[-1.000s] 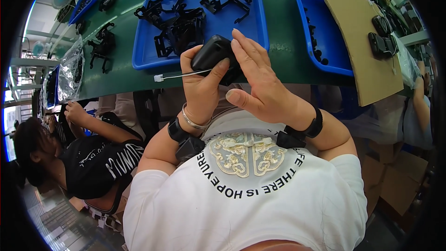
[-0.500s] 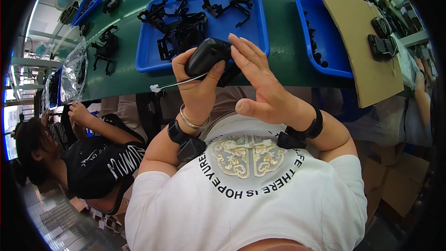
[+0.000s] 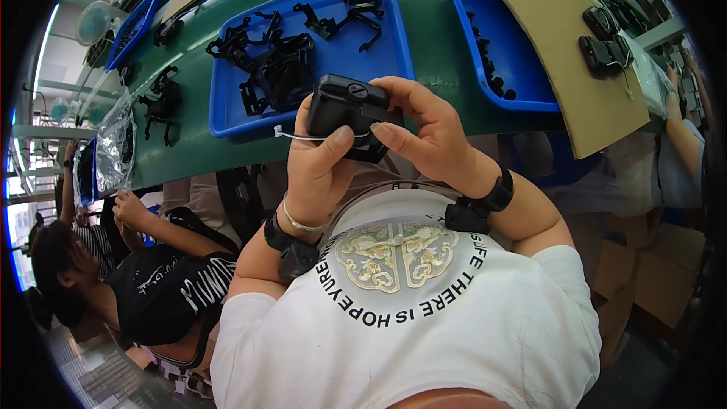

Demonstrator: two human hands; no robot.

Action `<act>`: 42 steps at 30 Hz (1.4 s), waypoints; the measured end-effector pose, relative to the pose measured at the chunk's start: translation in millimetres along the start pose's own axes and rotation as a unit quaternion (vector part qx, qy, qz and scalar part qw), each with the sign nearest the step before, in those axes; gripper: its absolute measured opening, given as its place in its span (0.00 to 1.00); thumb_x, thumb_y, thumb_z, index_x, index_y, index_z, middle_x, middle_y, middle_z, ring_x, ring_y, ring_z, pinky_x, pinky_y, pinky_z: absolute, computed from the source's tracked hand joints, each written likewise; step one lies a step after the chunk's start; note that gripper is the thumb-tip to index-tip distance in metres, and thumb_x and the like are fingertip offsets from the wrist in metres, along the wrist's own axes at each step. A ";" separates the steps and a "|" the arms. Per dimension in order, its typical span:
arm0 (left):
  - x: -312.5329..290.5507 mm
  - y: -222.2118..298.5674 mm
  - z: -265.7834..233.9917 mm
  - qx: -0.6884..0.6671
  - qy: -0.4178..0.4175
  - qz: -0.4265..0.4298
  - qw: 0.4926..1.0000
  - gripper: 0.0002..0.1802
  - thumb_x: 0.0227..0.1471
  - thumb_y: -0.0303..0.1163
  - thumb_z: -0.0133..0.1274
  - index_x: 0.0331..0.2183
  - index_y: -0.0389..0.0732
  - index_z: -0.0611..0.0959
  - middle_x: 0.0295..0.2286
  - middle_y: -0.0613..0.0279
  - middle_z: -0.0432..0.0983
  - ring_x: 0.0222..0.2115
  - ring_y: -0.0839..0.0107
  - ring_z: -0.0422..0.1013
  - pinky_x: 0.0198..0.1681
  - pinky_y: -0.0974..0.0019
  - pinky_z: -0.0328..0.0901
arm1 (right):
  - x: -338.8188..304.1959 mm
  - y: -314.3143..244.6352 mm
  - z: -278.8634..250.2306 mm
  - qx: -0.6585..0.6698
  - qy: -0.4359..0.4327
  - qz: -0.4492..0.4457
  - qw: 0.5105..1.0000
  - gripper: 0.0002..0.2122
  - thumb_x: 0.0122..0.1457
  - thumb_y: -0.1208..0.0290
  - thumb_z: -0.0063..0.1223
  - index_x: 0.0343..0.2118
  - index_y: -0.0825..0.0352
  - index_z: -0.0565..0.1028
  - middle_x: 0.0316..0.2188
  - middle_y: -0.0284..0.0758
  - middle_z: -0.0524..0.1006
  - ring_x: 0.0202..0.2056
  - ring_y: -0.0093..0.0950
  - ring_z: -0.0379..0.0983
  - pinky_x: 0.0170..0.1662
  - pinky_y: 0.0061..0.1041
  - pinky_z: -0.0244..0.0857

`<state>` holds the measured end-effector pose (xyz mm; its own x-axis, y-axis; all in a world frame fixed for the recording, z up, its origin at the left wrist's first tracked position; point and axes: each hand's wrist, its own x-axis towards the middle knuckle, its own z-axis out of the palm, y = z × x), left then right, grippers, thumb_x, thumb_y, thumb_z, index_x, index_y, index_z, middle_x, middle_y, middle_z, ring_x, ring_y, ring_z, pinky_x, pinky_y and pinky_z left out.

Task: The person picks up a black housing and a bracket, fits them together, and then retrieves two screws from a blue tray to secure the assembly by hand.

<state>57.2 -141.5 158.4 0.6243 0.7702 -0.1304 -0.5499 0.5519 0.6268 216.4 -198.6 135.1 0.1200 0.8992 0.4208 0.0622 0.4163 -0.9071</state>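
Between my two hands is a black plastic device housing (image 3: 337, 102) with a round part on its face, held just in front of the table's near edge. My left hand (image 3: 322, 151) wraps its left side, thumb on the lower front. The fingers of my right hand (image 3: 428, 125) curl over its right side, with the thumb pressed to the lower right corner. A thin white cable (image 3: 303, 136) with a small white plug sticks out to the left past my left thumb. The housing's underside is hidden.
Behind it stands a blue tray (image 3: 219, 117) of black brackets (image 3: 280, 64). A second blue tray (image 3: 454, 0) holds small black parts, partly under a cardboard sheet (image 3: 606, 117) with two black devices. Another bracket (image 3: 161, 104) lies left on the green table (image 3: 193, 148). A co-worker (image 3: 163, 280) sits at left.
The housing has turned so its face with the round part shows. My right hand, flat and outstretched before, has closed onto its right side.
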 end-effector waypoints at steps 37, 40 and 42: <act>-12.1 1.9 -27.4 0.038 -0.206 -0.137 0.968 0.33 0.42 0.30 0.58 0.48 0.37 0.61 0.39 0.39 0.69 0.34 0.51 0.74 0.32 0.56 0.73 | 106.0 60.6 -193.0 -0.623 -0.075 0.134 0.767 0.05 0.44 0.75 0.51 0.25 0.69 0.72 0.24 0.44 0.75 0.30 0.41 0.72 0.35 0.33 0.67; -13.5 6.6 -29.6 0.007 -0.128 -0.153 0.980 0.34 0.44 0.29 0.56 0.52 0.39 0.59 0.40 0.44 0.68 0.35 0.54 0.74 0.30 0.58 0.74 | 94.0 28.4 -199.6 -0.509 -0.016 0.141 0.849 0.06 0.47 0.73 0.54 0.23 0.69 0.70 0.19 0.35 0.73 0.26 0.23 0.72 0.30 0.21 0.66; -9.9 8.5 -16.4 0.035 -0.087 -0.148 0.985 0.36 0.46 0.28 0.54 0.54 0.41 0.57 0.40 0.51 0.69 0.35 0.58 0.74 0.28 0.62 0.74 | 77.8 1.0 -191.3 -0.332 0.017 0.138 0.933 0.02 0.52 0.77 0.51 0.27 0.69 0.72 0.24 0.31 0.73 0.28 0.19 0.71 0.32 0.16 0.66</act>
<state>37.3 -139.2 152.4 0.8402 0.5094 -0.1861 -0.2939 0.7161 0.6331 415.4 -154.1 168.1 0.2527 0.9502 0.1824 0.6238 -0.0159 -0.7814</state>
